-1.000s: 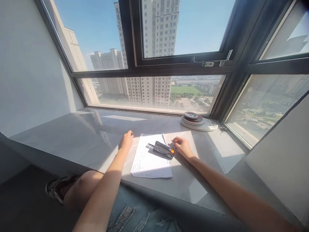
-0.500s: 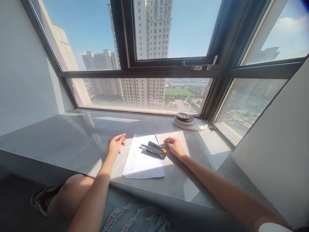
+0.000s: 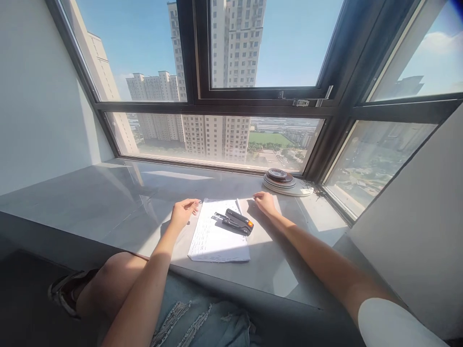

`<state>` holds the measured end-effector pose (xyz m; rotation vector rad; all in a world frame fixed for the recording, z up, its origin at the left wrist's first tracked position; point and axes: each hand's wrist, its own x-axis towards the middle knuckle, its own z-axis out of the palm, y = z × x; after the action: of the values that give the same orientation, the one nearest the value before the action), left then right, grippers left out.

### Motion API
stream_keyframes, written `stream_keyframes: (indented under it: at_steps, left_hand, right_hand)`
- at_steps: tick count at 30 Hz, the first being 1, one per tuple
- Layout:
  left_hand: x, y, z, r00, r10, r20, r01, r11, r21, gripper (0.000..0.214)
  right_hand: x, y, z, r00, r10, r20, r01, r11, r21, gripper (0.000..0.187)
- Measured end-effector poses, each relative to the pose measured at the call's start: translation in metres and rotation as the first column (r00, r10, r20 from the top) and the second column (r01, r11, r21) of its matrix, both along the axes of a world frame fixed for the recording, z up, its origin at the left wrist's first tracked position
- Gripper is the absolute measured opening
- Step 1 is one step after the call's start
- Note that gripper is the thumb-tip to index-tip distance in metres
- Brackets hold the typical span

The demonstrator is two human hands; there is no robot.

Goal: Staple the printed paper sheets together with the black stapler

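Observation:
A stack of white printed paper [image 3: 217, 238] lies on the grey window sill [image 3: 119, 202] in front of me. On its upper right part rests a black stapler [image 3: 235, 220] with an orange end. My left hand [image 3: 183, 212] hovers at the paper's upper left corner, fingers curled with thumb and fingertips pinched together. My right hand [image 3: 265, 202] rests on the sill just beyond the paper's upper right corner, fingers drawn together and pointing left. What either hand holds, if anything, is too small to make out. A thin white stick [image 3: 238, 204] lies along the paper's top right edge.
A stack of round plates [image 3: 285, 182] stands at the back right of the sill, by the window frame [image 3: 224, 107]. White walls close in the sill on the left and right. My bent knee [image 3: 115, 274] and torn jeans sit below the sill's front edge.
My right hand has moved away from the stapler, up and back past the paper's top right corner. My left hand has drifted right toward the paper's top left corner, still pinched.

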<state>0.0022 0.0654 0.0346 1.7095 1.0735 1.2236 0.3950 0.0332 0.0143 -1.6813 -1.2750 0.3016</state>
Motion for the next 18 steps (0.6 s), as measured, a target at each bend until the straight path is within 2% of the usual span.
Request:
stream_keyframes:
  at_steps: [4, 7, 11, 12, 13, 15, 18]
  left_hand:
    - [0.003, 0.004, -0.004, 0.998, -0.059, -0.003, 0.059, 0.998, 0.021, 0.05]
    - [0.021, -0.003, -0.004, 0.991, -0.129, -0.033, 0.13, 0.992, 0.003, 0.042]
    - [0.056, -0.022, -0.001, 0.969, -0.207, -0.136, 0.206, 0.978, -0.024, 0.029]
    - [0.062, -0.026, -0.001, 0.96, -0.213, -0.18, 0.217, 0.976, 0.001, 0.025]
    - [0.066, -0.03, 0.0, 0.95, -0.213, -0.229, 0.226, 0.974, 0.034, 0.021]
    - [0.068, -0.033, 0.001, 0.926, -0.196, -0.323, 0.239, 0.966, 0.099, 0.017]
    - [0.059, -0.034, 0.0, 0.891, -0.172, -0.42, 0.256, 0.955, 0.152, 0.015]
  right_hand:
    - [0.007, 0.018, 0.007, 0.999, 0.017, 0.048, -0.014, 0.998, -0.069, 0.019]
    - [0.004, 0.014, 0.01, 0.996, 0.042, 0.08, -0.037, 0.997, -0.067, 0.017]
    - [-0.02, -0.026, 0.008, 0.988, 0.077, 0.136, -0.081, 0.997, 0.02, 0.02]
    - [-0.029, -0.04, 0.006, 0.981, 0.132, 0.145, -0.138, 0.99, 0.03, 0.024]
    - [-0.039, -0.053, 0.004, 0.959, 0.235, 0.161, -0.248, 0.967, 0.065, 0.028]
    - [-0.058, -0.076, -0.001, 0.921, 0.335, 0.196, -0.36, 0.927, 0.107, 0.029]
    - [-0.075, -0.089, -0.006, 0.866, 0.414, 0.28, -0.446, 0.893, 0.058, 0.038]
